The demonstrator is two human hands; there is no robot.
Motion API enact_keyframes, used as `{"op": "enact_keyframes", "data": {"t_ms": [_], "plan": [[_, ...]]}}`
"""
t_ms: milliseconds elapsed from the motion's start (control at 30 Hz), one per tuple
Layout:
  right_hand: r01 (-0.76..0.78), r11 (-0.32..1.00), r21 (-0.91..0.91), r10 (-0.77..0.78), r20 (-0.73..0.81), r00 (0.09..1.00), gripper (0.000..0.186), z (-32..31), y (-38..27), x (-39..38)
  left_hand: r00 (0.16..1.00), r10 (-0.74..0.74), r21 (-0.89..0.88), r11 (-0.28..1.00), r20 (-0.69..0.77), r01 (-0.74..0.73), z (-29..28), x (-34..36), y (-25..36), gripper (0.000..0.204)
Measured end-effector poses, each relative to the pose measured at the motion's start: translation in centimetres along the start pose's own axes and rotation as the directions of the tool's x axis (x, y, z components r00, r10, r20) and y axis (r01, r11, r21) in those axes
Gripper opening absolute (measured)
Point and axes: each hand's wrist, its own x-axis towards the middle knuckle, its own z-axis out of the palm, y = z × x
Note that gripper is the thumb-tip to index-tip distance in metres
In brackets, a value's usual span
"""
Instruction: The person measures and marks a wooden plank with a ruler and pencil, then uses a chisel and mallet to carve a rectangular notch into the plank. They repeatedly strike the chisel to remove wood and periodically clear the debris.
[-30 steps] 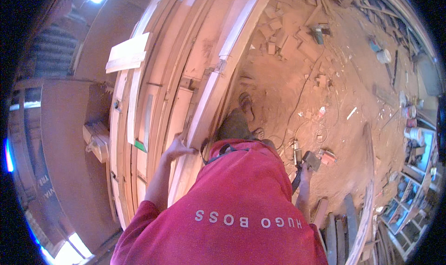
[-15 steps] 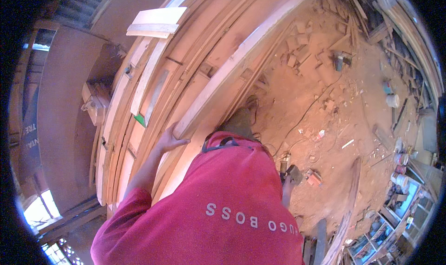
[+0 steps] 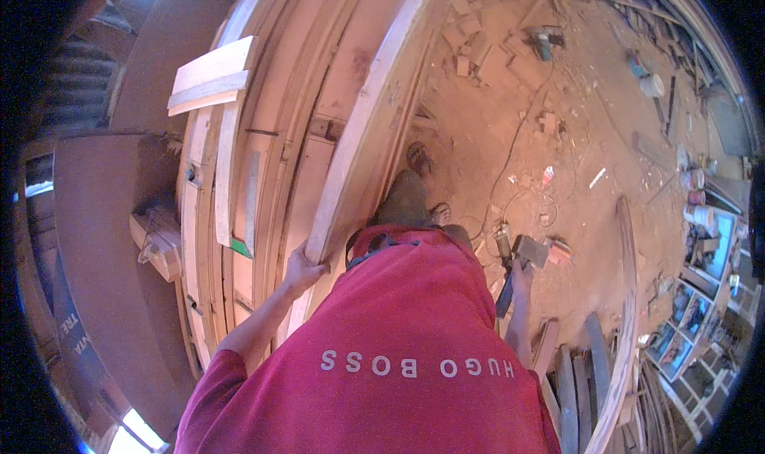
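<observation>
My left hand (image 3: 304,272) is closed round the near end of a long, pale wooden beam (image 3: 362,127), which rests lengthwise along a large stack of boards (image 3: 275,143). Out to the right of my body, my right hand (image 3: 521,277) grips a dark tool that looks like a cordless drill (image 3: 504,247). A blocky dark part of it shows above the hand, and its lower part is partly covered by the hand. On the stack, to the left, a short pale board piece (image 3: 209,76) lies across a narrow strip (image 3: 226,167) with a green end.
Sandy ground holds wood offcuts (image 3: 470,36), a cable (image 3: 518,135) and a red-orange object (image 3: 559,252). Planks (image 3: 570,390) lean at the lower right. Buckets (image 3: 700,215) and a blue compartmented shelf (image 3: 693,318) stand far right. A large brown panel (image 3: 111,239) rises at left.
The view has turned, so the stack appears more upright. My left hand has wrapped more fully round the beam's end. My right hand and the drill have come further out from beside my body.
</observation>
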Motion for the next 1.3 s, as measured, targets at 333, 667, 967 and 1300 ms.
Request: {"op": "enact_keyframes", "data": {"t_ms": [333, 667, 967, 1300], "plan": [[0.126, 0.989, 0.077, -0.129, 0.027, 0.991, 0.012, 1.2, -6.6, -3.6, 0.998, 0.059, -0.010, 0.998, 0.007, -0.059, 2.4, -1.1, 1.4, 0.073], [0.076, 0.993, 0.091, -0.079, 0.033, 0.996, 0.013, 0.4, -7.6, -4.4, 0.992, 0.115, -0.040, 0.992, -0.053, -0.117, 3.4, -1.5, -4.2, 0.083], [0.125, 0.981, 0.149, -0.126, -0.006, 0.992, 0.012, -0.3, -11.7, -4.4, 0.998, 0.004, -0.372, 0.928, -0.062, -0.027, 4.5, -3.3, -6.3, 0.086], [0.435, 0.900, 0.033, -0.437, 0.079, 0.896, 0.019, 1.9, -20.5, -5.2, 0.928, 0.340, 0.088, 0.940, -0.153, -0.330, -0.7, 0.0, 3.8, 0.076]]}}
